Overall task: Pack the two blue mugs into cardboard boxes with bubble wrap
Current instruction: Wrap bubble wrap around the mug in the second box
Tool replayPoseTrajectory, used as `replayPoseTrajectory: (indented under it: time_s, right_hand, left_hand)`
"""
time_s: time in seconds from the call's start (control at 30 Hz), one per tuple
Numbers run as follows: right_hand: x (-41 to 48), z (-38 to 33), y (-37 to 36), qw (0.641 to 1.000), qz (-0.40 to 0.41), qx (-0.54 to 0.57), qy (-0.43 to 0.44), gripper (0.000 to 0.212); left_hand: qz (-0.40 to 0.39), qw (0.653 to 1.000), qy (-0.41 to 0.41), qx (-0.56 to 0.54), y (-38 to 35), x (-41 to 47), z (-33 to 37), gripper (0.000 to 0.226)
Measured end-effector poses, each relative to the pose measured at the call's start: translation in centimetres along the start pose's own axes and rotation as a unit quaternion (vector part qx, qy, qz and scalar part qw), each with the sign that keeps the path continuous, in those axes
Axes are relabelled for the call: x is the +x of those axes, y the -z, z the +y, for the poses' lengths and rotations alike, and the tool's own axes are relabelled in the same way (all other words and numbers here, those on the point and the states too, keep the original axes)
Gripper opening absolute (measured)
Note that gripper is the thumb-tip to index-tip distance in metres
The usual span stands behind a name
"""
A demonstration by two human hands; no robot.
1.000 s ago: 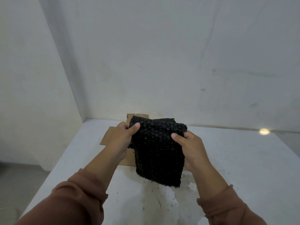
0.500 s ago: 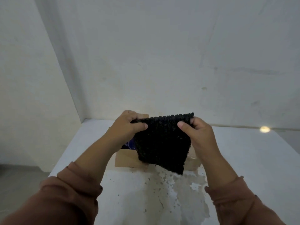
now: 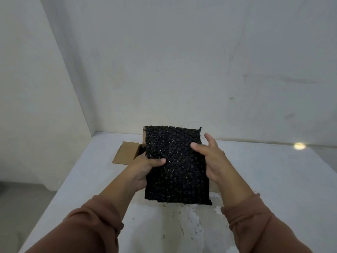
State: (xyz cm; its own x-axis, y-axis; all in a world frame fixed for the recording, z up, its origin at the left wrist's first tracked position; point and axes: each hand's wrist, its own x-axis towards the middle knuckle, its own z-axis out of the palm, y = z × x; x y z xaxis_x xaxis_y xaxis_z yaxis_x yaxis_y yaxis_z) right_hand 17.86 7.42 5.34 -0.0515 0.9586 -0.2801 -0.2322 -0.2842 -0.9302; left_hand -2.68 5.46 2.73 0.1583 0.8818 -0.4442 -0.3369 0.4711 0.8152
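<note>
Black bubble wrap is held spread before the cardboard box, whose flap shows at 9 o'clock on the tabletop. The left hand pinches its left edge. The right hand steadies the right edge with straight fingers. Judged purpose: lining the box. The 2 mugs are not visible.

Two long sleeves of one reddish-brown garment. At 7 o'clock in the view, the left sleeve: matte, soft-looking cloth, gathered into thick rounded folds at the cuff. At 5 o'clock, the right sleeve: same colour and cloth, cuff likewise bunched, with a small nub of fabric standing out at its 12 o'clock edge. Beyond each cuff the forearm is uncovered, as are the left hand and the right hand.
</note>
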Motion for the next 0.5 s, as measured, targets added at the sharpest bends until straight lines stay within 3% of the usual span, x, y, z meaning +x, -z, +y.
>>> replayPoseTrajectory:
  time_s: [0.07, 0.17, 0.3, 0.4, 0.5]
  right_hand:
    - [-0.3, 0.7, 0.7, 0.994, -0.044, -0.022, -0.093, 0.068]
    - [-0.6, 1.3, 1.0, 0.985, -0.077, -0.054, -0.145, 0.031]
    - [-0.2, 1.3, 1.2, 0.994, -0.036, -0.06, -0.088, 0.025]
    - [-0.3, 1.2, 1.3, 0.995, -0.054, -0.07, -0.049, 0.02]
    - [-0.7, 1.1, 1.3, 0.993, -0.083, -0.074, -0.037, 0.034]
  left_hand:
    - [0.011, 1.0, -0.006, -0.001, 0.3, 0.0, 0.1, 0.044]
    - [-0.006, 1.0, -0.003, 0.022, 1.0, -0.1, 0.2, 0.044]
    - [-0.081, 0.993, 0.02, 0.079, 2.7, -0.5, 0.7, 0.045]
    - [-0.065, 0.996, 0.017, 0.053, 3.4, -0.4, 0.7, 0.04]
    - [-0.08, 0.997, 0.009, 0.014, 3.2, -0.6, 0.6, 0.02]
